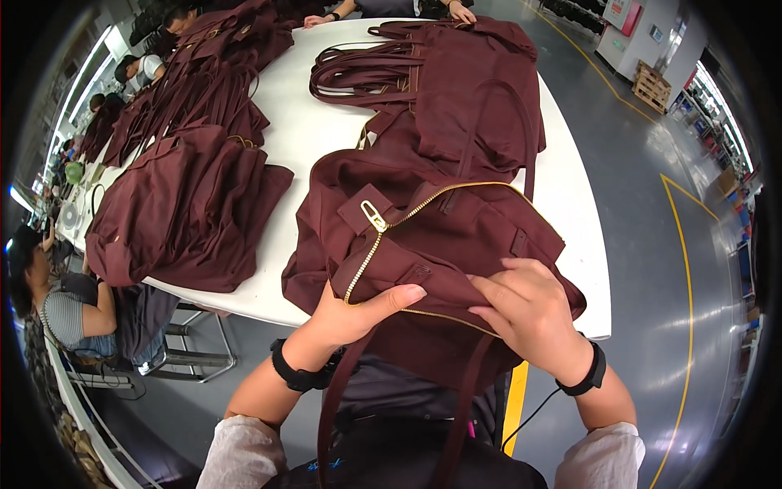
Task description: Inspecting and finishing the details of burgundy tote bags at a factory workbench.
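A maroon fabric bag [493,224] lies at the table's near edge with its top unzipped, its straps hanging down toward me. A gold zipper [358,273] runs around the opening, and a metal zipper pull [373,215] sits at its left corner. My left hand [354,314] grips the near left rim, thumb laid over the zipper edge and the other fingers hidden beneath the cloth. At the near right of the opening, my right hand [529,306] has its fingers curled on the bag's inner fabric; some fingertips are hidden.
More maroon bags [481,90] are piled behind on the white table [582,244]; another stack [183,208] lies at left. Across the table are another person's hands [463,11]. A seated person [69,314] is at far left beside a metal stool [199,350].
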Demonstrator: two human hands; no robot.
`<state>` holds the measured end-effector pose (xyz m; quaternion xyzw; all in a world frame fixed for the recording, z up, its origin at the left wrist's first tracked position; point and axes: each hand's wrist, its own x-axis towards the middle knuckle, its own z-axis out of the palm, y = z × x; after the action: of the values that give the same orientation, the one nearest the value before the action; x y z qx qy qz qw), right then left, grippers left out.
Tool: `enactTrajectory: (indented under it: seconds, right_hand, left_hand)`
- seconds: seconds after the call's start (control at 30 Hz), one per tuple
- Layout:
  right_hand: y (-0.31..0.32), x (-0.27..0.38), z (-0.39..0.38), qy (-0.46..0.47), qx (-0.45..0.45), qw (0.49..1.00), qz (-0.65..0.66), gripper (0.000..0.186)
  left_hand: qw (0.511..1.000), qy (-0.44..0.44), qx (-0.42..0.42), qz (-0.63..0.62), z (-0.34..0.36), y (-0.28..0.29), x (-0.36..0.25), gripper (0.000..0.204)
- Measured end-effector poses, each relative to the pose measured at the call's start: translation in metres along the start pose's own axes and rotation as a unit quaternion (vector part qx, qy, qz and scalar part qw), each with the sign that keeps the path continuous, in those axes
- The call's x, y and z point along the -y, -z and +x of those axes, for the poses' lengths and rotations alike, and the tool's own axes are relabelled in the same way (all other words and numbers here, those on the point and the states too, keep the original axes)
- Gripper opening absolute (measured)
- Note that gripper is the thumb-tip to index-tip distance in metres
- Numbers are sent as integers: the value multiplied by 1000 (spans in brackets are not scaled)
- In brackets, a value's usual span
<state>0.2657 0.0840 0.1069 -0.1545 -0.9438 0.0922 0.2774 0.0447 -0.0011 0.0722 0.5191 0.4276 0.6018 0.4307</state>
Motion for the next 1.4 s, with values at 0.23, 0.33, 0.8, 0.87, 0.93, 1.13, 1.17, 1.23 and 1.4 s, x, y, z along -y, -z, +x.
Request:
enactTrajectory:
  seconds: [0.23,0.33,0.8,0.87,0.93,1.13,1.17,1.23,1.4]
  right_hand:
    - [41,19,0,-82,0,990,115,28]
    - [53,25,1,-84,17,985,147,25]
    - [14,29,26,-286,62,851,436,8]
    - [12,28,25,-308,65,835,451,8]
    - [9,27,25,-338,69,794,501,7]
    - [7,24,24,-354,72,785,504,9]
    - [7,24,23,-355,72,784,504,9]
    - [7,26,24,-370,67,774,509,10]
    - [8,21,25,-379,81,753,533,11]
  left_hand:
    - [995,-60,-10,83,-15,3,10,29]
    - [991,-78,8,104,-14,2,14,28]
    - [977,-90,101,164,-17,-8,16,25]
    - [958,-98,146,228,-16,-5,17,28]
    - [956,-128,131,230,-12,-11,17,28]
    - [988,-9,87,127,-12,-21,10,24]
    - [985,2,99,141,-13,-20,12,24]
    - [970,-39,110,214,-15,-16,15,23]
    - [956,-48,115,267,-18,-12,27,21]
